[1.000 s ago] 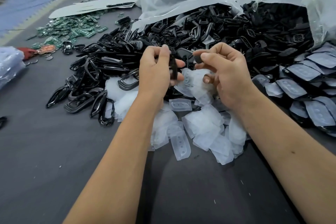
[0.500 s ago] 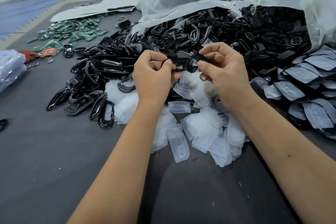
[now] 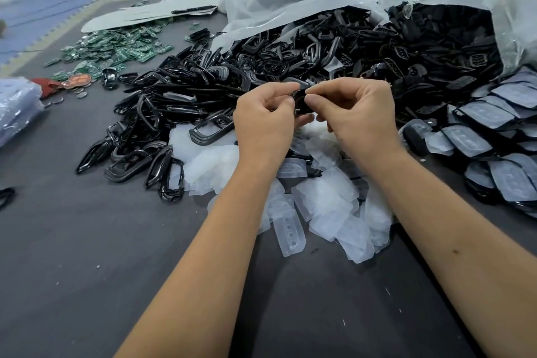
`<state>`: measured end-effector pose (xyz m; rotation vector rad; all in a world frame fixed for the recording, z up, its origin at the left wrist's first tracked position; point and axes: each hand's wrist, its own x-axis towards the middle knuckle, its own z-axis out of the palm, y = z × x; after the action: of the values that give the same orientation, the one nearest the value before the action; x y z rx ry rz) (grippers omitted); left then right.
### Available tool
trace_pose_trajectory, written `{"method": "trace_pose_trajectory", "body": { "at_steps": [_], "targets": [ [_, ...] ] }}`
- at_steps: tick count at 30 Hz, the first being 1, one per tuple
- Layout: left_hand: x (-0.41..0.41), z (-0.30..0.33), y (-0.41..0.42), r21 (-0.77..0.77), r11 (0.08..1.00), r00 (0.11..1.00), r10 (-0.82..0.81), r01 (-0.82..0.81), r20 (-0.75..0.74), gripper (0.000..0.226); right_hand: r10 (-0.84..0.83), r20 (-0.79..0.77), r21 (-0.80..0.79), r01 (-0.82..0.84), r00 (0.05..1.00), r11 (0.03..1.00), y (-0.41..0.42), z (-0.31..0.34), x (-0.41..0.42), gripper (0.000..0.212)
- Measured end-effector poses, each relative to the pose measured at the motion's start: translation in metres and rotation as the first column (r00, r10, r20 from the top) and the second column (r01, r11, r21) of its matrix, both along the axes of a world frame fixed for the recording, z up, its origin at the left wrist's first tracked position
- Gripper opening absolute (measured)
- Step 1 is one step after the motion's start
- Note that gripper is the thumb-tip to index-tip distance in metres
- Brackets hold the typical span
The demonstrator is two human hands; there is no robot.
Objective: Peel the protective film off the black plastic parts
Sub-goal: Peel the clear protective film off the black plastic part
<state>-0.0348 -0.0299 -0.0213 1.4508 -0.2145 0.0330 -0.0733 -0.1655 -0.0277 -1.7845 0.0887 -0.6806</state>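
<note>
- Gripping one glossy black plastic part (image 3: 302, 102), left hand (image 3: 266, 122) and right hand (image 3: 360, 116) pinch it between curled fingertips.
- Peeled translucent films (image 3: 325, 197) heaped beneath.

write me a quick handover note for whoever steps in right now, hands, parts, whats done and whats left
Left hand and right hand: both pinch one small black part, held up above the table; whether its film has started to lift cannot be seen.
Done: peeled films heaped under the hands; bare black frames piled to the left.
Left: film-covered parts stacked on the right, plus a large heap spilling from the open bag behind.
</note>
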Motion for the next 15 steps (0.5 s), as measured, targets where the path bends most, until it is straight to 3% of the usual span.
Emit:
{"method": "trace_pose_trajectory", "body": {
  "at_steps": [7, 12, 15],
  "targets": [
    [0.0006, 0.0003, -0.0016, -0.012, 1.000, 1.000, -0.019, 0.019, -0.010, 0.024, -0.136, 0.044, -0.137, 0.141, 0.990, 0.980, 0.0023, 0.0017, -0.0010, 0.016],
    [0.0037, -0.0021, 0.0036, 0.005, 1.000, 1.000, 0.010, -0.010, -0.018, 0.021, -0.054, -0.029, -0.134, 0.050, 0.998, 0.990, 0.0013, 0.0029, 0.0003, 0.010],
    [0.0050, -0.0003, 0.0066, -0.013, 0.999, 0.998, -0.033, 0.033, -0.046, 0.018, -0.086, -0.028, -0.131, 0.082, 0.996, 0.988, 0.0034, 0.0039, -0.0015, 0.015]
  ]
}}
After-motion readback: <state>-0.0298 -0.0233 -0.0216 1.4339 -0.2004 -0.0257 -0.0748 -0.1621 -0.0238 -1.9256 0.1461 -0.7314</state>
